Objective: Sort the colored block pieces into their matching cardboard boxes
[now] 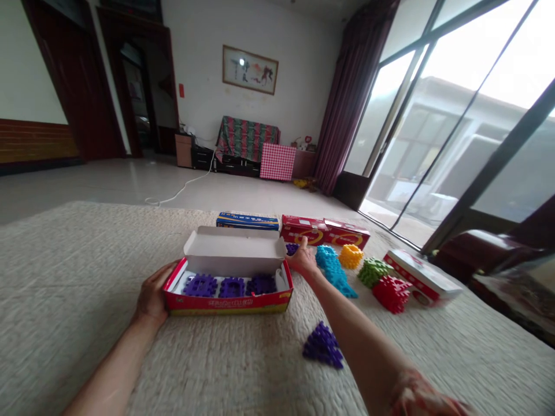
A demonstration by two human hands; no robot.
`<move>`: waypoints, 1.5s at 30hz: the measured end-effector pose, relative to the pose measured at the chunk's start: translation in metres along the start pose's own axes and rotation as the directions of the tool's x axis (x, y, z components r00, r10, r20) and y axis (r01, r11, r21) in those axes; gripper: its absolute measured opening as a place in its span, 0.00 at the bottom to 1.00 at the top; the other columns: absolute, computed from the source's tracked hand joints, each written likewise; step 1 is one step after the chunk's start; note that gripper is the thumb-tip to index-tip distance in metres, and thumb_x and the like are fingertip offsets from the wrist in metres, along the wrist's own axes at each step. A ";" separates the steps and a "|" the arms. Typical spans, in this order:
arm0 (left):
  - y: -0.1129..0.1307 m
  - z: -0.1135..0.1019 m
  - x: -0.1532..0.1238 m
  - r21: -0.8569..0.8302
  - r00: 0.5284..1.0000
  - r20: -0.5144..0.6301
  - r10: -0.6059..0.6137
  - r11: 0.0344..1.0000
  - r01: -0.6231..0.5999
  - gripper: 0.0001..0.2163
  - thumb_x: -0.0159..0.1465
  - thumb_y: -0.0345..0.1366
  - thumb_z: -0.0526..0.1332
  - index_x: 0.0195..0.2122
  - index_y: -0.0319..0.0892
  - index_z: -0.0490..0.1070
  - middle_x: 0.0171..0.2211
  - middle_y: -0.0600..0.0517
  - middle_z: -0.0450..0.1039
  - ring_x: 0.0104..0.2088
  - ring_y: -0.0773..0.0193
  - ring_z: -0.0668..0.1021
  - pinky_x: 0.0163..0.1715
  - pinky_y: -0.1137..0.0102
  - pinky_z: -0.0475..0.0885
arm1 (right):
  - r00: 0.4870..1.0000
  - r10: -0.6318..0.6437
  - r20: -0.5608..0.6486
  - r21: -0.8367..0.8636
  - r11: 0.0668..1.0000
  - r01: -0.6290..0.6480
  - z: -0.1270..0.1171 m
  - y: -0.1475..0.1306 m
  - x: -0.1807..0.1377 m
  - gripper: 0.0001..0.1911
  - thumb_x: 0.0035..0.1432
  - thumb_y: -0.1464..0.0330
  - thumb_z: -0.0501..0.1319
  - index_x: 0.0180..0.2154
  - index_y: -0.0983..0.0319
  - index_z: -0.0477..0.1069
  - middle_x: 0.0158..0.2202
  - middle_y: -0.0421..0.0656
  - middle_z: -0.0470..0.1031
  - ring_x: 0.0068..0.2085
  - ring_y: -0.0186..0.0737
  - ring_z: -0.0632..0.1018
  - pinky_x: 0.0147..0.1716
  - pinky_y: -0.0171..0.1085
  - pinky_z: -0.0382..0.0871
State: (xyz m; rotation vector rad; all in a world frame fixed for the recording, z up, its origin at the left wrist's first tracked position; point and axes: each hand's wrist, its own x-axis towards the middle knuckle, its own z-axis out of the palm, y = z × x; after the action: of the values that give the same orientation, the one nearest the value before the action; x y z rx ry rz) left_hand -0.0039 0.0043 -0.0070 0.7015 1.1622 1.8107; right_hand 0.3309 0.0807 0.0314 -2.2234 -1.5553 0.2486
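**Where the open box point(229, 306) lies crosswise, left hand point(154, 292) and right hand point(302, 260) take an end each**

As I follow the feed from my seat, here's the line-up: the box sits right between the hands, its long axis running side to side, lid point(234, 245) tipped back on the far edge. Purple pieces point(233, 288) stand in a row inside, along that same axis.

Left hand: partly curled, cupped against the left end, touching the wall; grip or mere steadying, I can't tell. Right hand: reaching past the right end by the rear corner, one digit pointing up, the rest half hidden. How far it's closed, and on what, I can't tell. Just beyond it, a purple piece point(292, 249) peeks out, and that's plainly the right hand's side.

Light-blue pieces point(333, 271) lie right of that hand, while a loose purple cluster point(323, 346) rests nearer me on the woven cover point(87, 260), beside the right forearm.
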 end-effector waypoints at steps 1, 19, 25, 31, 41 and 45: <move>0.001 0.001 -0.001 -0.001 1.000 -0.003 0.004 1.000 -0.004 0.13 0.38 0.36 0.67 0.27 0.42 0.77 0.29 0.52 0.80 0.40 0.52 0.80 0.36 0.67 0.76 | 1.000 0.009 0.010 -0.009 1.000 -0.009 0.000 -0.001 0.000 0.53 0.45 0.57 0.65 0.65 0.67 0.40 0.55 0.64 0.64 0.56 0.62 0.69 0.49 0.52 0.65; -0.002 0.001 0.000 0.030 0.999 0.006 0.052 0.998 -0.052 0.17 0.40 0.40 0.69 0.32 0.39 0.79 0.31 0.50 0.80 0.38 0.54 0.80 0.39 0.66 0.73 | 0.991 -0.112 0.068 -0.121 0.985 0.119 -0.005 0.009 -0.016 0.44 0.48 0.54 0.64 0.60 0.69 0.51 0.51 0.62 0.71 0.55 0.58 0.72 0.49 0.47 0.65; -0.002 0.001 0.000 0.037 0.998 0.024 0.060 0.997 -0.061 0.17 0.43 0.38 0.67 0.35 0.36 0.77 0.33 0.50 0.80 0.38 0.56 0.78 0.40 0.66 0.71 | 0.987 -0.143 0.079 -0.165 0.974 0.154 -0.016 0.032 -0.046 0.42 0.47 0.58 0.64 0.59 0.69 0.53 0.49 0.60 0.73 0.52 0.57 0.74 0.48 0.45 0.65; -0.002 0.000 -0.001 0.034 0.996 0.037 0.075 0.997 -0.076 0.16 0.43 0.37 0.67 0.33 0.35 0.76 0.29 0.52 0.79 0.37 0.57 0.77 0.38 0.66 0.71 | 0.989 -0.133 0.057 -0.183 0.973 0.141 -0.020 0.042 -0.070 0.35 0.50 0.60 0.62 0.56 0.68 0.56 0.48 0.60 0.72 0.52 0.56 0.74 0.47 0.43 0.65; -0.002 0.000 -0.001 0.031 0.997 0.044 0.064 0.997 -0.066 0.17 0.43 0.39 0.69 0.33 0.35 0.77 0.29 0.52 0.79 0.35 0.57 0.77 0.36 0.67 0.71 | 0.941 -0.337 -0.030 -0.108 0.937 0.332 -0.047 0.052 -0.082 0.37 0.51 0.55 0.62 0.59 0.65 0.58 0.57 0.56 0.63 0.57 0.53 0.67 0.54 0.43 0.61; -0.002 0.000 -0.001 0.038 0.998 0.022 0.066 0.997 -0.067 0.18 0.42 0.40 0.70 0.32 0.35 0.77 0.29 0.50 0.80 0.36 0.56 0.78 0.37 0.66 0.71 | 0.943 -0.330 -0.039 -0.118 0.939 0.324 -0.047 0.049 -0.079 0.25 0.54 0.59 0.60 0.51 0.65 0.69 0.48 0.52 0.72 0.50 0.50 0.73 0.50 0.42 0.63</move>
State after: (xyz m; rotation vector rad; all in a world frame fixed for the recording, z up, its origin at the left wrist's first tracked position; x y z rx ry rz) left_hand -0.0024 0.0042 -0.0089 0.7882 1.1752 1.8359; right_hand 0.3620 -0.0182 0.0457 -1.9857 -1.9132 -0.0008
